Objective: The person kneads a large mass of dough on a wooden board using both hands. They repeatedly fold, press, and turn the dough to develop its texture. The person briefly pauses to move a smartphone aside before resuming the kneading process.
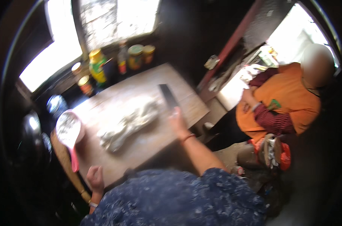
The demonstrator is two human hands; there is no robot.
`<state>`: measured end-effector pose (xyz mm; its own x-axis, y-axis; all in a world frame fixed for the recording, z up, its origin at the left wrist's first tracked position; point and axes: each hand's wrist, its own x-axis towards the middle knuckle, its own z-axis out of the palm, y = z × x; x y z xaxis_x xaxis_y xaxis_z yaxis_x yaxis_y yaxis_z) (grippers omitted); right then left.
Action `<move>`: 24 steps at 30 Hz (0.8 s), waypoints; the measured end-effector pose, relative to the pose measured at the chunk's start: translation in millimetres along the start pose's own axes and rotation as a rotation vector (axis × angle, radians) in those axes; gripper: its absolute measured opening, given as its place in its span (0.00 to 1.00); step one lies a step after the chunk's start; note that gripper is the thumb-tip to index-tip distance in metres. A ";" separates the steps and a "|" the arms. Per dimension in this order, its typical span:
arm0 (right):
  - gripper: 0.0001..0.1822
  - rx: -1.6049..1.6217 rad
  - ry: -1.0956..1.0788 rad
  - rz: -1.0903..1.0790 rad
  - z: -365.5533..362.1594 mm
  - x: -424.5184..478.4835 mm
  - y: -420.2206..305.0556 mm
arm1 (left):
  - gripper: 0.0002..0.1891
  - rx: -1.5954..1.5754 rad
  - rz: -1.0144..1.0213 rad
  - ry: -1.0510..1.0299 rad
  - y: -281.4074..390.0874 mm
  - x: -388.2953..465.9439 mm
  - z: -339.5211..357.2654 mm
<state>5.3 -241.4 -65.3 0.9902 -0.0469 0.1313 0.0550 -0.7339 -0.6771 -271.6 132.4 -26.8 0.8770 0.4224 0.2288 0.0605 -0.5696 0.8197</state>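
Observation:
A lumpy mass of whitish dough (128, 121) lies across the middle of a pale board (117, 166). To its right my right hand (178, 121) holds a dark, flat, wide blade (168, 96), probably a cleaver, which points away from me over the board. My left hand (95, 178) is at the board's near left corner, its fingers curled, with nothing visible in it. A pink-handled strainer or scoop (69, 130) with white contents rests at the board's left edge, its handle pointing towards me. Motion blur hides the finer detail of the dough and blade.
Behind the board stand a green and yellow bottle (97, 66), a glass bottle (122, 58) and several jars (135, 56). A person in an orange top (284, 96) is at the right with arms folded. A wooden strip (68, 163) runs along the left side.

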 end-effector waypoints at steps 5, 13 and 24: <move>0.40 0.253 -0.080 0.003 -8.2 -30.3 -65.5 | 0.06 -0.463 -0.228 -0.169 4.6 11.0 26.2; 0.45 0.486 -0.170 -0.426 -23.2 -81.8 -159.4 | 0.17 -0.754 -0.057 -0.517 115.7 59.2 79.2; 0.34 1.056 -0.618 -0.357 -52.0 -117.5 -227.4 | 0.14 -1.172 -0.161 -0.576 167.1 34.8 52.9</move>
<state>-130.3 -104.3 110.9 0.7783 0.5719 0.2592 0.1229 0.2661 -0.9561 -205.8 14.6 90.4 0.9927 -0.0980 0.0697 -0.0076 0.5274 0.8496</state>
